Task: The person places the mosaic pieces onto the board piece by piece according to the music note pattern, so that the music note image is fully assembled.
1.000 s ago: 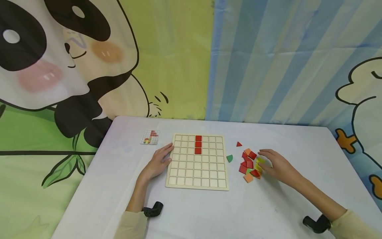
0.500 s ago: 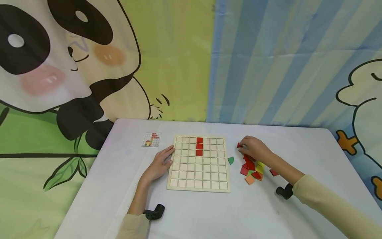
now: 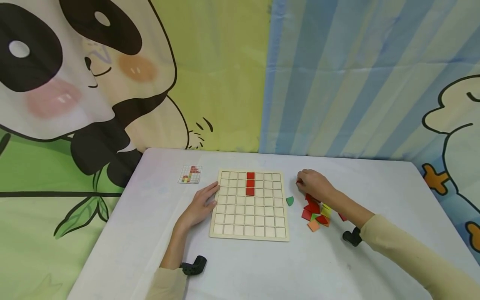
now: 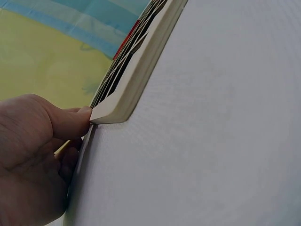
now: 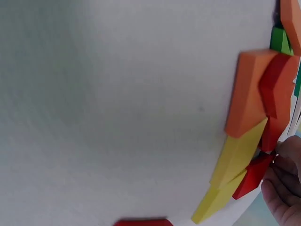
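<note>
A wooden grid board (image 3: 230, 207) lies on the table, with red squares (image 3: 250, 183) set in a column at its top middle. Along the board's left edge rests my left hand (image 3: 197, 210), fingers fairly straight; in the left wrist view its thumb (image 4: 70, 121) touches the board's corner. Beyond the pile of coloured tiles, my right hand (image 3: 316, 184) pinches a small red triangle (image 3: 298, 181), mostly covered by the fingertips. Red, yellow (image 3: 326, 211), orange (image 3: 313, 226) and green tiles lie overlapping below that hand.
A small pattern card (image 3: 190, 175) lies at the board's upper left. One green quarter-round tile (image 3: 290, 201) sits between board and pile. A lone red tile (image 3: 342, 216) lies right of the pile, by the right forearm. Printed curtains hang behind the table (image 3: 375, 183).
My right hand has moved from the pile's right side up and left to the red triangle, and its fingers have closed over it. A red tile now lies apart at right. The left hand stays put.
</note>
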{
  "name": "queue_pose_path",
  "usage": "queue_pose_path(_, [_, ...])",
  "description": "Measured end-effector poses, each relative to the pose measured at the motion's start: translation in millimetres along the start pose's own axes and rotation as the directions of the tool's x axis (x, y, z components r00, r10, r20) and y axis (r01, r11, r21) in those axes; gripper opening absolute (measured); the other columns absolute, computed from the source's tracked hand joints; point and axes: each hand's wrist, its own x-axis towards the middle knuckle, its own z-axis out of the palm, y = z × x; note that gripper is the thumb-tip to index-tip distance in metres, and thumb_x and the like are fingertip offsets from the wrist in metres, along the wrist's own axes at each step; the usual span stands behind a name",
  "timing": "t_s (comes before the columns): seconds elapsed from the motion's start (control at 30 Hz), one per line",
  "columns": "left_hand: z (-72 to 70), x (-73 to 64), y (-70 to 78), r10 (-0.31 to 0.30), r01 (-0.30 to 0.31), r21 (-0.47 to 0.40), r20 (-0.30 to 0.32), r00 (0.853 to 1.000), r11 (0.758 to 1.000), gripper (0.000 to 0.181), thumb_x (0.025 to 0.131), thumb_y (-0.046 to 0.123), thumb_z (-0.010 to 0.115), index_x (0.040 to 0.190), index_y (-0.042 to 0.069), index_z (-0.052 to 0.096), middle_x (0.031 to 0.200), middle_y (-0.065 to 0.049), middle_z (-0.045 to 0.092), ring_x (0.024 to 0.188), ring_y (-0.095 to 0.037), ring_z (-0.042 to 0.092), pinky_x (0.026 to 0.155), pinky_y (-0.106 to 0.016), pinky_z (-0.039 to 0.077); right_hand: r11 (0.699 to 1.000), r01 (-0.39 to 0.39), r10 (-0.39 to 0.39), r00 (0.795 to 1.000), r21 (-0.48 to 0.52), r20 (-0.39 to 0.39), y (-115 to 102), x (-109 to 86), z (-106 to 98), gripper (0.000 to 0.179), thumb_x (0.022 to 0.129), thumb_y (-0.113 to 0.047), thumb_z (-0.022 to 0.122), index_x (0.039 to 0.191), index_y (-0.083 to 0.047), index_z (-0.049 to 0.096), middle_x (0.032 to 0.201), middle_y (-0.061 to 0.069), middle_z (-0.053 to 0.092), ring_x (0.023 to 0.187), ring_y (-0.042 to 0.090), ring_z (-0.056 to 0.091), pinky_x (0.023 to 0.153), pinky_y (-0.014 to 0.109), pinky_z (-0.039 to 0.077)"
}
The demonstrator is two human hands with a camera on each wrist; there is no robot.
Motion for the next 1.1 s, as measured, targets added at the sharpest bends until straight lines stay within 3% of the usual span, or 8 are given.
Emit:
queue_pose_path(0.13, [-0.3,-0.4,-0.2,-0.003,0.003,0.0,-0.002,1.0,1.0,0.057,0.103,0.006,0.054,0.158,0.004,0.04,0.171,-0.01,0.027,0.159,-0.038,0.016,0.126,-0.063,0.018,0.999,0.041,-0.041,0.999,-0.018,0.013,0,2.5,-1,0.007,0.091,-0.004,0.075,0.097,0.0,0.073,0.085,0.009,0.067,0.073,0.02,0.056,0.074,0.037,0.059])
queue_pose_path(0.3, [0.0,-0.9,0.4,0.014,-0.014,0.008,-0.01,1.0,1.0,0.056,0.103,0.005,0.054,0.157,0.003,0.041,0.171,-0.012,0.028,0.158,-0.041,0.017,0.125,-0.064,0.02,0.997,0.077,-0.074,0.993,-0.023,0.095,4,8.1,-7,0.009,0.091,-0.006,0.075,0.099,-0.003,0.076,0.084,0.007,0.063,0.073,0.018,0.053,0.071,0.031,0.057])
queue_pose_path(0.5, [-0.3,-0.6,0.7,0.023,-0.023,0.002,-0.016,1.0,1.0,0.056,0.103,0.004,0.054,0.157,0.003,0.041,0.171,-0.012,0.028,0.158,-0.041,0.017,0.125,-0.064,0.019,0.991,0.113,-0.124,0.979,0.077,0.16,7,20.9,-15,0.004,0.09,-0.006,0.075,0.093,-0.006,0.073,0.083,0.004,0.06,0.075,0.016,0.051,0.069,0.028,0.052])
queue_pose_path(0.6, [-0.4,-1.6,-0.3,0.02,-0.02,0.008,-0.012,1.0,1.0,0.055,0.103,0.005,0.054,0.157,0.003,0.041,0.171,-0.012,0.028,0.158,-0.041,0.017,0.125,-0.064,0.019,0.976,0.16,-0.183,0.97,0.146,0.161,-4,32.3,-20,0.004,0.09,-0.006,0.075,0.093,-0.004,0.072,0.082,0.003,0.06,0.074,0.014,0.05,0.068,0.028,0.048])
queue_pose_path(0.73, [-1.9,-3.2,-1.9,0.028,-0.027,0.015,-0.014,1.0,1.0,0.055,0.103,0.004,0.054,0.156,0.002,0.042,0.17,-0.012,0.029,0.157,-0.042,0.018,0.124,-0.065,0.02,0.935,0.288,-0.318,0.94,0.208,0.126,-33,57.2,-24,0.006,0.092,-0.007,0.074,0.092,-0.002,0.071,0.082,0.005,0.061,0.074,0.013,0.048,0.067,0.028,0.046])
queue_pose_path(0.87, [-2.5,-3.2,-1.9,0.041,-0.041,0.001,-0.024,0.999,0.999,0.055,0.103,0.003,0.054,0.156,0.001,0.043,0.17,-0.013,0.029,0.157,-0.042,0.018,0.124,-0.066,0.019,0.889,0.416,-0.438,0.894,0.194,0.09,-56,82.5,-17,0.005,0.093,-0.005,0.073,0.092,-0.001,0.071,0.082,0.007,0.061,0.073,0.014,0.048,0.067,0.029,0.046])
queue_pose_path(1.0, [-1.7,-2.9,-2.1,0.044,-0.044,-0.008,-0.019,0.999,0.999,0.055,0.103,0.003,0.054,0.156,0.002,0.042,0.17,-0.012,0.029,0.157,-0.041,0.018,0.125,-0.064,0.019,0.87,0.475,-0.488,0.868,0.129,0.092,-62,96.3,-4,0.006,0.094,-0.004,0.072,0.097,0.0,0.074,0.087,0.01,0.065,0.077,0.02,0.057,0.073,0.03,0.052])
queue_pose_path(1.1, [-1.7,-3.2,-2.1,0.037,-0.037,-0.002,-0.012,0.999,0.999,0.055,0.103,0.004,0.054,0.157,0.003,0.042,0.17,-0.012,0.029,0.157,-0.04,0.018,0.125,-0.064,0.02,0.862,0.494,-0.504,0.861,0.117,0.076,-62,97.7,4,0.008,0.095,-0.005,0.072,0.101,0.0,0.076,0.094,0.011,0.069,0.084,0.023,0.065,0.079,0.033,0.058])
